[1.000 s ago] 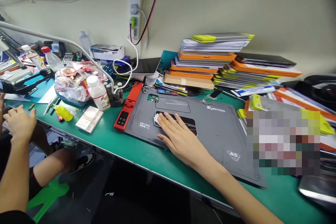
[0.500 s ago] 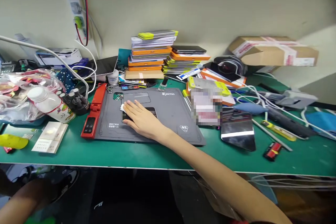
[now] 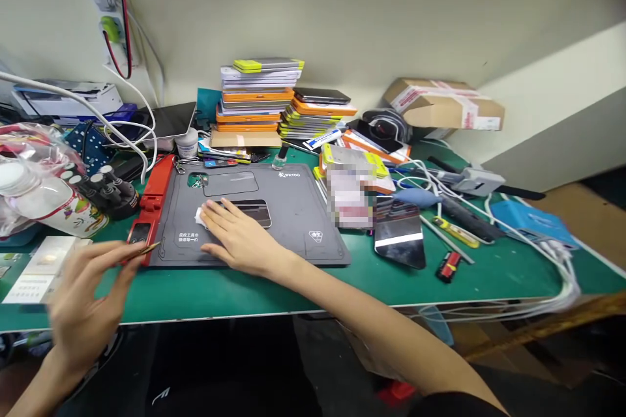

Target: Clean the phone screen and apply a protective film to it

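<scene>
Left hand: At the bench's near edge, the left hand pinches a slim pointed tool between thumb and fingers, its tip aimed toward the mat.
Right hand: Palm down and flat, fingers extended and nearly together, the right hand lies over a phone and grips nothing; a scrap of white wipe shows at its fingertips.
Phone: The dark phone lies flat on a grey mat, its left part covered by the hand.
Mat's edge: A red strip runs along the left side.
Right of the mat: A glossy black panel rests on the green bench.
Against the wall: Stacked flat boxes rise behind the mat, a taped carton to their right.
</scene>
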The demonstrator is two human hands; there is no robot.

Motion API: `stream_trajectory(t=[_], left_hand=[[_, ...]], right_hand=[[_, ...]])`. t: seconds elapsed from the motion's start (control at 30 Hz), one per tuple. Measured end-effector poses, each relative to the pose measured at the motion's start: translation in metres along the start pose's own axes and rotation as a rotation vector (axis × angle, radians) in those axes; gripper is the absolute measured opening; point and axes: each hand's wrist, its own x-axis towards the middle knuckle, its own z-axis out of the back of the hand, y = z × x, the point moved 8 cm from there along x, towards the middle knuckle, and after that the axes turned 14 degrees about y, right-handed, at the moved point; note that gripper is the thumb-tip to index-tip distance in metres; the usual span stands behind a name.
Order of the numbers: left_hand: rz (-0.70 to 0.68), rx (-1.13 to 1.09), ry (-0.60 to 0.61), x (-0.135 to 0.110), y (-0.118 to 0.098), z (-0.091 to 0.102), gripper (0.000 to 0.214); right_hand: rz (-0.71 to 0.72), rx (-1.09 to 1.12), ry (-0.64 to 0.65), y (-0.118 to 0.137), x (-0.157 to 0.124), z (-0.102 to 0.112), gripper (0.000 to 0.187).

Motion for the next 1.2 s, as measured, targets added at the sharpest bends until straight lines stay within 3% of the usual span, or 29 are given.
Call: stream_trajectory(t=[0.1, 0.2, 0.3, 0.43, 0.53, 0.63, 0.77, 0.9, 1.0, 1.1, 1.2], left_hand=[[-0.069, -0.116, 0.117, 0.072, -0.019, -0.061, 0.017], [0.019, -0.286, 0.334, 0.124, -0.011, -0.110, 0.033], [0.091, -0.416, 0.527, 0.148, 0.000, -0.147, 0.045], [0.079, -0.424, 0.630, 0.159, 0.003, -0.177, 0.047], [0.076, -0.421, 0.657, 0.157, -0.003, -0.184, 0.050], [0.076, -0.446, 0.696, 0.152, -0.015, -0.186, 0.047], [0.104, -0.550, 0.669, 0.155, -0.033, -0.188, 0.039], [0.148, -0.658, 0.692, 0.160, -0.038, -0.197, 0.041], [0.066, -0.470, 0.692, 0.161, -0.031, -0.189, 0.043], [-0.163, -0.096, 0.618, 0.154, -0.024, -0.171, 0.052], [-0.307, 0.169, 0.551, 0.142, -0.012, -0.162, 0.066]], right_hand=[[0.046, -0.013, -0.030, 0.008, -0.026, -0.004, 0.070], [0.003, -0.042, -0.063, -0.008, -0.058, -0.004, 0.060], [-0.075, -0.086, -0.094, -0.042, -0.091, 0.003, 0.052], [-0.226, -0.109, -0.126, -0.088, -0.131, 0.020, 0.046], [-0.282, 0.012, -0.190, -0.103, -0.140, 0.036, 0.044], [-0.251, 0.364, -0.253, -0.106, -0.124, 0.046, 0.043], [-0.127, 0.931, -0.246, -0.107, -0.083, 0.040, 0.049], [-0.117, 1.206, -0.334, -0.120, -0.070, 0.037, 0.039], [-0.161, 1.136, -0.374, -0.132, -0.082, 0.043, 0.029], [-0.287, 0.885, -0.395, -0.144, -0.103, 0.047, 0.020], [-0.286, 0.633, -0.382, -0.144, -0.116, 0.046, 0.021]])
